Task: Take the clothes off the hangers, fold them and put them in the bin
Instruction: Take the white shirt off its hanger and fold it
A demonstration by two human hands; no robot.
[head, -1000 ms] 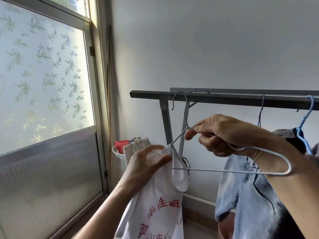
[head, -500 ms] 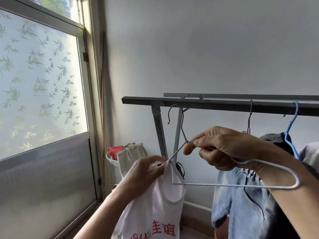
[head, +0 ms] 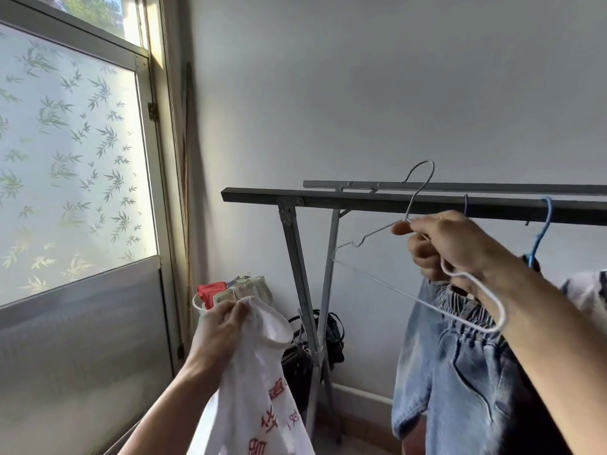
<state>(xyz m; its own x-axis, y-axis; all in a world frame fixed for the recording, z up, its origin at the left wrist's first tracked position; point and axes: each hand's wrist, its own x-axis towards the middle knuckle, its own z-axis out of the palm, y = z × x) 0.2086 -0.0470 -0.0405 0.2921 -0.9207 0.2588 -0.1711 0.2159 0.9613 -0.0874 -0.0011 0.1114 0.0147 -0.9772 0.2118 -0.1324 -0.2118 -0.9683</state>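
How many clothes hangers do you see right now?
3. A white wire hanger in the right hand; a dark hook on the rail above the jeans; a blue hanger further right. More may be hidden past the edge.

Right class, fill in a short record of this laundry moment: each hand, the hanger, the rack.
Left hand: grips the white cloth garment with red print
Right hand: holds the pale thin wire hanger
Hanger: bare, apart from garment
Rack: dark metal rail, light blue denim jeans hanging below, blue hanger hooked on
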